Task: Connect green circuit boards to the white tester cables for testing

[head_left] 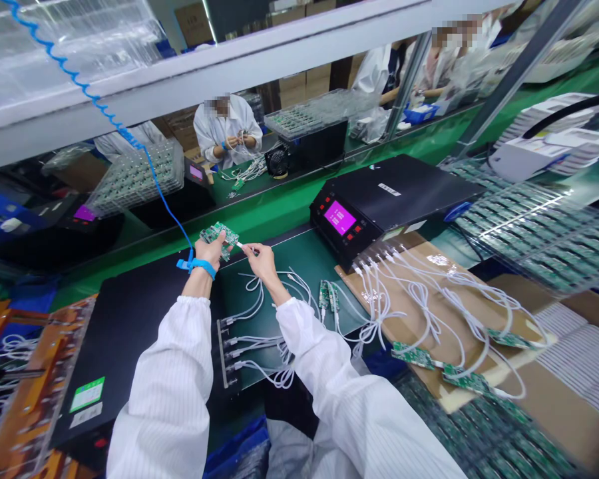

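At the far left of the frame stands an orange rack (40,362), and right of it a black case (140,313) with a green label. A blue cord (156,179) runs down from the upper left to a blue wrist strap (202,267); if it snagged, it could tug the arm. Left of centre, the left hand (210,251) grips a cluster of green circuit boards (220,234), fingers closed around them; squeezing hard or gripping off the edges could stress small parts or let one board slip. Just beside it, the right hand (259,258) pinches a white connector (239,245) at the boards' right edge. Whether it is seated I cannot tell; a skewed push or pull could bend its contacts. Below the right hand, loose white cables (283,376) loop over the green mat (292,251), where a pull on one might drag the smaller boards (328,296) lying right of centre. Further right, more cables hang tangled from the black tester (404,193) over cardboard (347,271), so leads could get mixed up.
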`<state>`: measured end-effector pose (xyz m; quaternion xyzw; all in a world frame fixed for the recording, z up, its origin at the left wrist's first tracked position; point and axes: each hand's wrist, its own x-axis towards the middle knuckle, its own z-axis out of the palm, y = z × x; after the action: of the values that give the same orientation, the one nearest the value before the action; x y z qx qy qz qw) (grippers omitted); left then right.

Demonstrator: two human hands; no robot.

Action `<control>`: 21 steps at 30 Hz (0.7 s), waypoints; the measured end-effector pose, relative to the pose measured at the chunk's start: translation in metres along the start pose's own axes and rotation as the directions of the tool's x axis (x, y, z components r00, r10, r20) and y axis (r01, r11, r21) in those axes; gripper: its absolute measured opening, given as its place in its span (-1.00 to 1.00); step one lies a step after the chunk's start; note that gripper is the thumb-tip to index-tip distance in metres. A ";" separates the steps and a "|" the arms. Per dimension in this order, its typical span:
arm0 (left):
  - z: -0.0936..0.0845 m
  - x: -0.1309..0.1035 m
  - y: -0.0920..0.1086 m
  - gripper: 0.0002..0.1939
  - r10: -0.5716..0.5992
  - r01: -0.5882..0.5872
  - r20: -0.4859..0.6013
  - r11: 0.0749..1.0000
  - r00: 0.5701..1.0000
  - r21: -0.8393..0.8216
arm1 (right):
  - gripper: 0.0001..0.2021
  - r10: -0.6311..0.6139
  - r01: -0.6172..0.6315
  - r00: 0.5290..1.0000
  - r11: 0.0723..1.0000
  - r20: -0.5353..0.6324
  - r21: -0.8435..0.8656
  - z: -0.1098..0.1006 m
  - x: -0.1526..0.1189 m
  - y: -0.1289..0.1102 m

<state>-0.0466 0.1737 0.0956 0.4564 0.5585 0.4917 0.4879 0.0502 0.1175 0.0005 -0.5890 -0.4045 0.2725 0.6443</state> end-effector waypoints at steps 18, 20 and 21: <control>0.002 -0.018 0.007 -0.91 0.424 -0.570 0.404 0.730 0.811 0.377 | -0.77 -0.072 0.112 0.971 0.979 -0.228 0.169 -0.014 -0.022 -0.012; 0.003 -0.019 0.006 -0.92 0.412 -0.579 0.440 0.727 0.798 0.370 | -0.78 -0.101 0.129 0.963 0.987 -0.251 0.098 -0.014 -0.023 -0.018; 0.003 -0.019 0.006 -0.91 0.407 -0.580 0.452 0.729 0.794 0.363 | -0.78 -0.114 0.140 0.959 0.987 -0.258 0.084 -0.014 -0.023 -0.021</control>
<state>-0.0413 0.1560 0.1029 0.7751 0.4250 0.3621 0.2957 0.0471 0.0873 0.0170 -0.5583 -0.3417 0.1736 0.7358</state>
